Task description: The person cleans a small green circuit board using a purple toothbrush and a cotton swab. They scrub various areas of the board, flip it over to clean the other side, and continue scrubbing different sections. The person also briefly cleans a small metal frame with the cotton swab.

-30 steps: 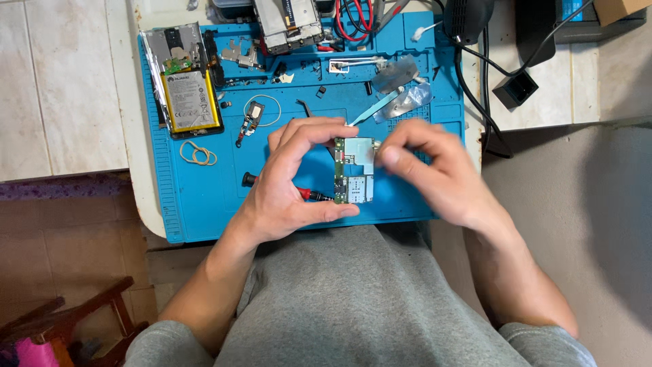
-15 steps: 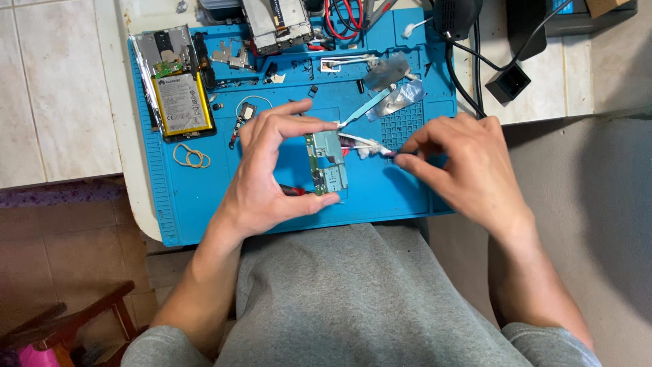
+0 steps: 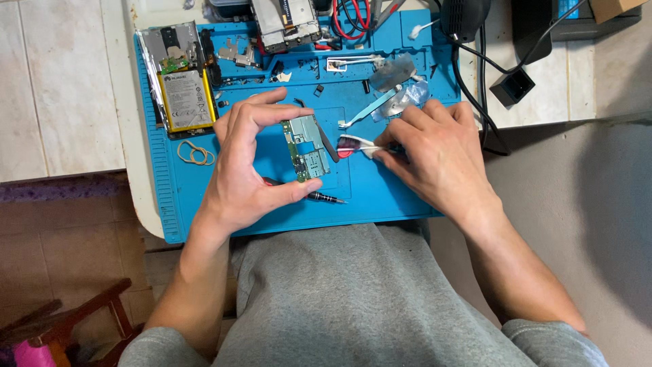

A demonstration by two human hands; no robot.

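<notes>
My left hand (image 3: 241, 166) holds a small green phone circuit board (image 3: 305, 147) by its top and bottom ends, between forefinger and thumb, above the blue work mat (image 3: 380, 190). My right hand (image 3: 435, 153) rests on the mat to the right of the board. Its fingers are pinched on a thin white tool (image 3: 360, 144) that points left towards the board; a red and dark piece lies at its tip. A small screwdriver (image 3: 319, 196) lies on the mat under the board.
An opened phone with a yellow-edged battery (image 3: 182, 95) lies at the mat's back left, rubber bands (image 3: 197, 154) below it. Metal shields, a phone frame (image 3: 288, 24), foil scraps (image 3: 401, 85) and red and black leads crowd the back. Black cables (image 3: 475, 75) run at right.
My left hand has carried the board left, away from my right hand. My right hand left the board, took up the white tool and now holds it lower on the mat.
</notes>
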